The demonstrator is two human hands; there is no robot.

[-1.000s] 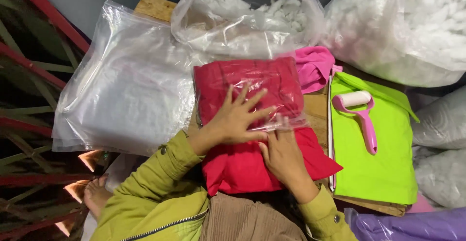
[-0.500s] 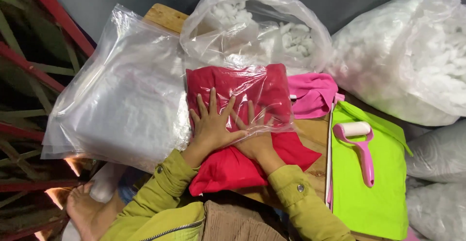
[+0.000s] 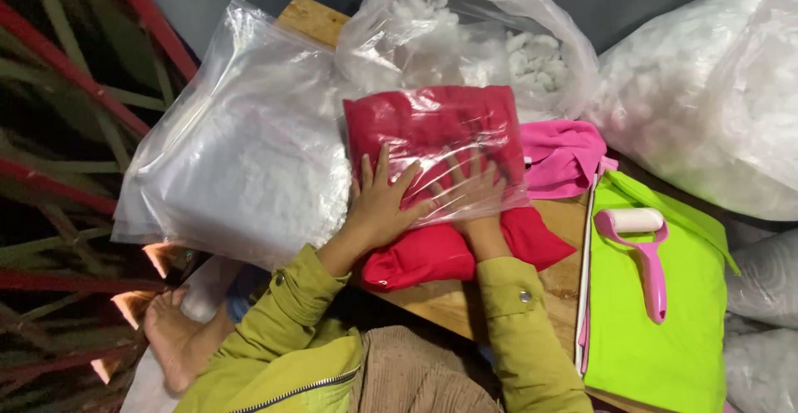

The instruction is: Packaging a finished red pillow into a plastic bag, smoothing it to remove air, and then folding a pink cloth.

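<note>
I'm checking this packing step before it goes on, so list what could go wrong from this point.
1. The right hand is inside the clear bag with the red garment, and the thin film might tear there.
2. The garment's lower half hangs out near the wooden table edge, so it could slide off.
3. The pink lint roller on the green fabric lies close to the right elbow and may get knocked.
</note>
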